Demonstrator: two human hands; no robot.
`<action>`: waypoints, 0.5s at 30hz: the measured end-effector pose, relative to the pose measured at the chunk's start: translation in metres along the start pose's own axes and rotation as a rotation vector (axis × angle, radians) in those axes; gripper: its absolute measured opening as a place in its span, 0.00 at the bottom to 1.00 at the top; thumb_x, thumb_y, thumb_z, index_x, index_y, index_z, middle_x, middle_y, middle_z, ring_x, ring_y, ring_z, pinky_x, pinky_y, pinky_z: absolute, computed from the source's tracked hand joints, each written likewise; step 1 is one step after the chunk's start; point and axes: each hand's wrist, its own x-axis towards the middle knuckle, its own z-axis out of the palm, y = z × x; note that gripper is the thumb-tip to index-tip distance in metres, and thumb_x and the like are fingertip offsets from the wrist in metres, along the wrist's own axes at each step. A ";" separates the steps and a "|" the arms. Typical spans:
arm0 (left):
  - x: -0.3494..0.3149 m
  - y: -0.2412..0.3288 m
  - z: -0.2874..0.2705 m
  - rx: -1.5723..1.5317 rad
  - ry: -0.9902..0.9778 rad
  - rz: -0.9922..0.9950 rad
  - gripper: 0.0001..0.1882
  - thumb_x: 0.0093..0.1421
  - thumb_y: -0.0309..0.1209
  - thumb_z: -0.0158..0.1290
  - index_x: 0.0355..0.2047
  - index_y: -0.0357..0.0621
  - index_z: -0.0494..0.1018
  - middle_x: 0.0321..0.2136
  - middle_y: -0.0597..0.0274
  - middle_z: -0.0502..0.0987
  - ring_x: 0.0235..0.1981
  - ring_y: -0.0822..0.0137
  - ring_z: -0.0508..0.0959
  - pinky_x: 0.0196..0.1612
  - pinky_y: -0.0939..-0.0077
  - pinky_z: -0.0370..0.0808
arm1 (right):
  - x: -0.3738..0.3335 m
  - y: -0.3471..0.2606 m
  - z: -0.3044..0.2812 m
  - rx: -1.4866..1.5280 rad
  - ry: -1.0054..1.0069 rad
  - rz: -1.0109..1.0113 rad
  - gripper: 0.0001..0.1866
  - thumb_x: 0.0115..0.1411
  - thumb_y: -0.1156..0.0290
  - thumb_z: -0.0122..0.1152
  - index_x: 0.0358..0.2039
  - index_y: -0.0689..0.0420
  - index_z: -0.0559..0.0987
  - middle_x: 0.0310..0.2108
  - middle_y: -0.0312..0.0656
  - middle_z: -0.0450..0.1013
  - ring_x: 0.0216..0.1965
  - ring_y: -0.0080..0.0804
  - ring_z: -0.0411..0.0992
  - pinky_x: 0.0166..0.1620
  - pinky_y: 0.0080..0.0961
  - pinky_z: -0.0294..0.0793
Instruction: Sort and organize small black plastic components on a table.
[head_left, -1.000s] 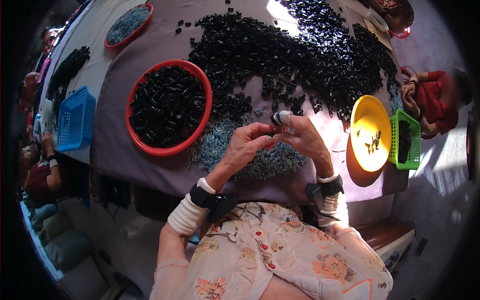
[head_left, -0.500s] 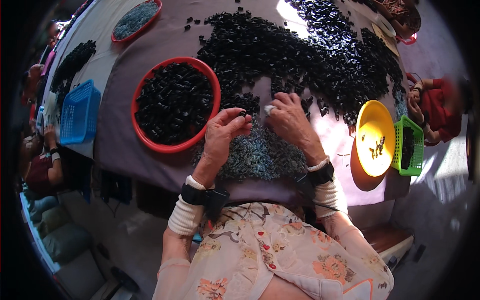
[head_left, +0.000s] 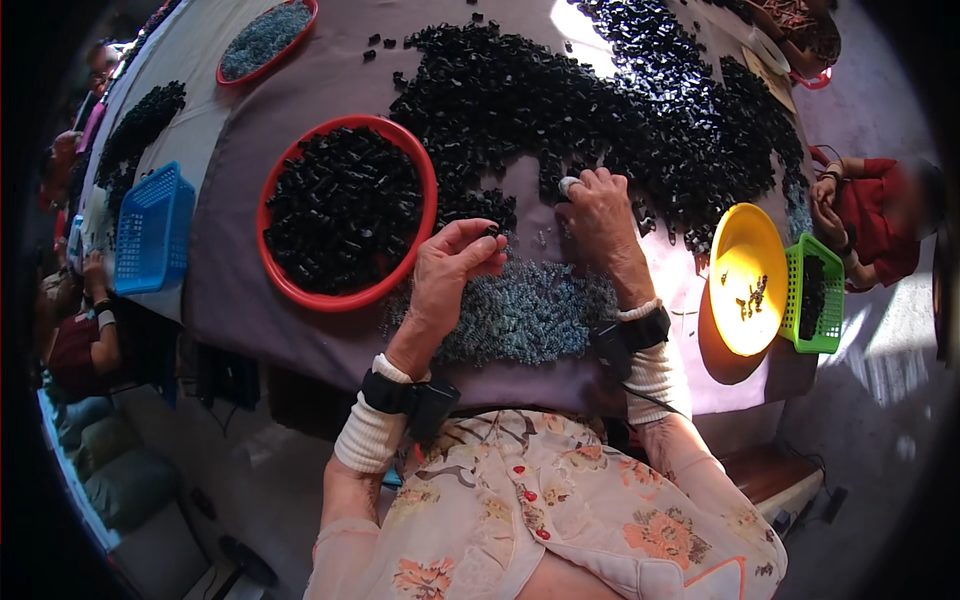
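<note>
My left hand [head_left: 445, 275] pinches a small black plastic piece [head_left: 491, 230] between thumb and fingertips, just right of a red round basin [head_left: 432, 215] heaped with similar black pieces [head_left: 345, 205]. At the near edge of the wide black heap [head_left: 520, 105], my right hand [head_left: 602, 220] has its fingers curled together, with a white wrapping on one of them. Whatever those fingers may hold is hidden. Between my forearms and in front of me lies a pile of tiny grey-blue pieces [head_left: 525, 315], too small to make out their shape.
At the right table edge, a yellow bowl [head_left: 728, 300] with a few black pieces leans by a green basket [head_left: 827, 325]. A blue basket [head_left: 150, 225] stands at the left, and a red-rimmed tray [head_left: 232, 75] lies far left. Other people sit at both sides.
My right hand has shifted right and slightly away from me, off the grey-blue pile to the black heap. My left hand stays nearly in place, still pinching its black piece.
</note>
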 end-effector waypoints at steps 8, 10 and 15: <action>0.003 0.000 0.010 0.022 -0.027 -0.003 0.11 0.58 0.25 0.54 0.42 0.37 0.73 0.32 0.59 0.78 0.31 0.71 0.78 0.35 0.77 0.78 | 0.002 0.009 0.011 -0.161 -0.077 -0.002 0.09 0.47 0.66 0.63 0.27 0.55 0.76 0.29 0.40 0.71 0.38 0.37 0.67 0.42 0.35 0.61; 0.003 -0.001 0.015 0.023 -0.038 -0.008 0.11 0.58 0.25 0.54 0.41 0.37 0.73 0.32 0.59 0.79 0.30 0.71 0.78 0.35 0.77 0.78 | 0.000 0.003 0.006 -0.116 -0.052 0.005 0.08 0.48 0.66 0.62 0.27 0.54 0.75 0.29 0.40 0.71 0.37 0.37 0.67 0.42 0.35 0.61; 0.002 -0.003 0.019 0.027 -0.066 0.001 0.11 0.57 0.26 0.54 0.41 0.37 0.73 0.32 0.59 0.79 0.30 0.71 0.78 0.35 0.77 0.78 | 0.001 0.003 0.012 -0.104 -0.036 0.028 0.07 0.50 0.66 0.61 0.26 0.54 0.76 0.27 0.40 0.71 0.37 0.36 0.67 0.41 0.36 0.61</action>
